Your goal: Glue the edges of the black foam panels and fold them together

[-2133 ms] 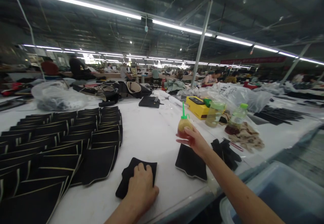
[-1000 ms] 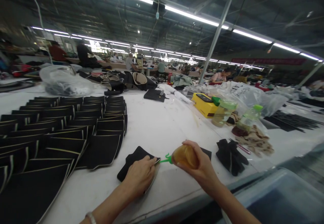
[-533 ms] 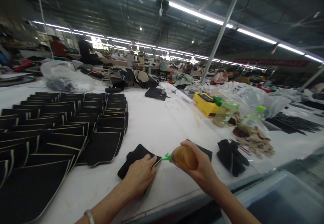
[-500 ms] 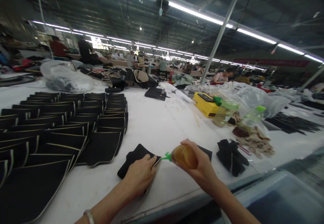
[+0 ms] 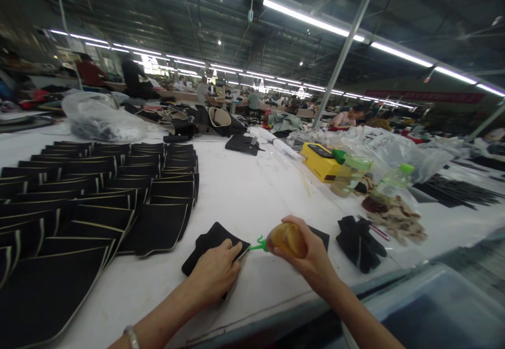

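A black piece (image 5: 213, 237) with a pale edge lies on the white table under my left hand (image 5: 218, 270). The fingers of that hand press on it near its right corner. My right hand (image 5: 311, 257) is wrapped round a squeeze bottle (image 5: 288, 240) of amber liquid, tilted on its side. The bottle's green nozzle (image 5: 259, 244) points left, with its tip at the edge of the black piece. Behind my right hand another dark piece (image 5: 320, 236) shows in part.
Rows of overlapping black pieces (image 5: 153, 228) cover the left of the table (image 5: 236, 196). To the right are a yellow box (image 5: 320, 166), a lidded jar (image 5: 349, 178), a bottle (image 5: 394, 181), cloth scraps (image 5: 402, 220) and black strips (image 5: 361, 244). People sit farther back.
The bottle and both hands have hardly moved. The nozzle stays at the edge of the black piece, and the view has shifted very slightly.
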A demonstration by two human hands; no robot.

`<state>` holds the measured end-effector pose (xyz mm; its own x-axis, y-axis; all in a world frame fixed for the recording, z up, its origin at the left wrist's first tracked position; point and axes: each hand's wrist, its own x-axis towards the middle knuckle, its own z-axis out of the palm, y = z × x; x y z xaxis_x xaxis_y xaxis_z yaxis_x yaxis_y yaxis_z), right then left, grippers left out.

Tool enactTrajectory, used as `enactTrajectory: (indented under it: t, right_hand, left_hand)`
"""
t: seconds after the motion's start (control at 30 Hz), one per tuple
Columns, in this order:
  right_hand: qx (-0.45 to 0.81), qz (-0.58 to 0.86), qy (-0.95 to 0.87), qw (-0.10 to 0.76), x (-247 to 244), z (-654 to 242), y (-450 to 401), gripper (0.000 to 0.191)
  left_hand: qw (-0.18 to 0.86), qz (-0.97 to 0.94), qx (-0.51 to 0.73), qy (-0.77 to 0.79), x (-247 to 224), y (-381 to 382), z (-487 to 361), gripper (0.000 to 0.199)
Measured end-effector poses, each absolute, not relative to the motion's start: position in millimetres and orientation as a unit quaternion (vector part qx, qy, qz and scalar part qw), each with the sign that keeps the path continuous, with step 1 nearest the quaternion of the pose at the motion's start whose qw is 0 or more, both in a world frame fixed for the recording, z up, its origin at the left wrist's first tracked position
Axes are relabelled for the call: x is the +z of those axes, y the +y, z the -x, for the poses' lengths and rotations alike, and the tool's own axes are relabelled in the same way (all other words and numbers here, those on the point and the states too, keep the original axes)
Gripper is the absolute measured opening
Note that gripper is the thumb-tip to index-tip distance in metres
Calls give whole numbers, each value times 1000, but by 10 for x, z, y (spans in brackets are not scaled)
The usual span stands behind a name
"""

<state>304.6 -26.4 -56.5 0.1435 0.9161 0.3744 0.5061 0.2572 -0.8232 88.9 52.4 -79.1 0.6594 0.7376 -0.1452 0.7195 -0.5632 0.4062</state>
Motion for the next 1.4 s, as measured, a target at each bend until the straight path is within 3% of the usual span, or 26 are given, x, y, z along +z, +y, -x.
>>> enactTrajectory:
  t: [0.17,0.3,0.47,0.63,0.8,1.4]
  right_hand:
    - [311,568,-582,492,-597,-3061,-278,53]
    - [278,581,-569,511,-623,-3086,-270,53]
    - [338,569,-563,495,-651,-3056,-332,53]
    - [296,579,-564,508,-698,-3054,-350,51]
    - [356,557,-566,493,-707,-3003,-425,52]
    - [374,549,-556,500,-771,-2907,-546,54]
  left_hand:
    - [226,-886,27,405,-831,537,-850,53]
    - [234,-883,30,405,-805,532,-843,51]
    - [245,-882,25,402,-759,519,-822,53]
    - [246,-881,23,403,-767,503,-800,51]
    - [243,-883,25,401,-782,495,-806,50]
    - [223,-887,16,404,-811,485,-802,49]
